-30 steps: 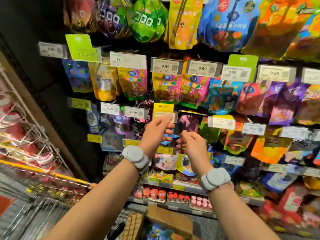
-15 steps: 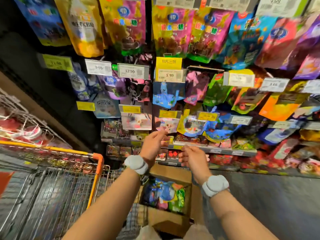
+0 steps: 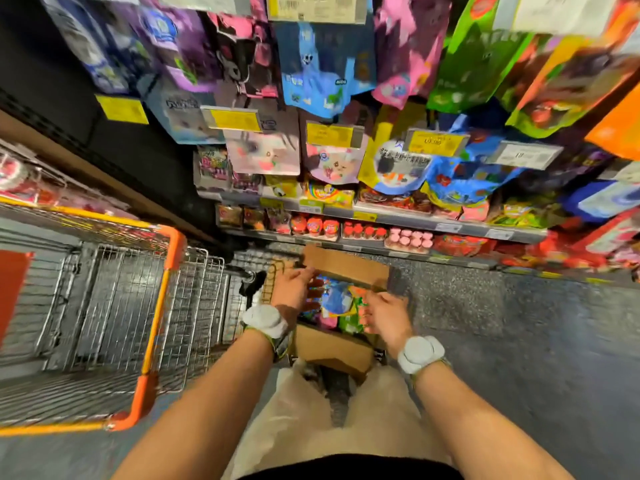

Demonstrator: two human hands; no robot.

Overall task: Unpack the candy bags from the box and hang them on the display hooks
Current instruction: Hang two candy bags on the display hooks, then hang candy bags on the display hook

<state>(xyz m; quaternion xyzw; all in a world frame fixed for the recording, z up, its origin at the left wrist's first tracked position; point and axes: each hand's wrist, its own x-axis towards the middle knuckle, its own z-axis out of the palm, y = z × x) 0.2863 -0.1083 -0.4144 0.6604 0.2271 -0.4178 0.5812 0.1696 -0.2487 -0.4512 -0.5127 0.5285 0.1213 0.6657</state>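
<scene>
Head view, restocking in progress. Both forearms reach down over the open brown cardboard box (image 3: 337,348) on the floor. The left hand (image 3: 294,289) hovers at the box's left edge, fingers extended and released; the right hand (image 3: 384,315) is loosely curled, apparently grasping nothing, though blur obscures it. Colourful candy bags (image 3: 337,301) remain inside the box, unhung. Beyond, the display hooks carry many hanging candy packets (image 3: 325,67).

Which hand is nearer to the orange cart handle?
Left. The left hand is over the box's cart-side edge, beside the orange cart handle; the right hand is over the far edge.
</scene>
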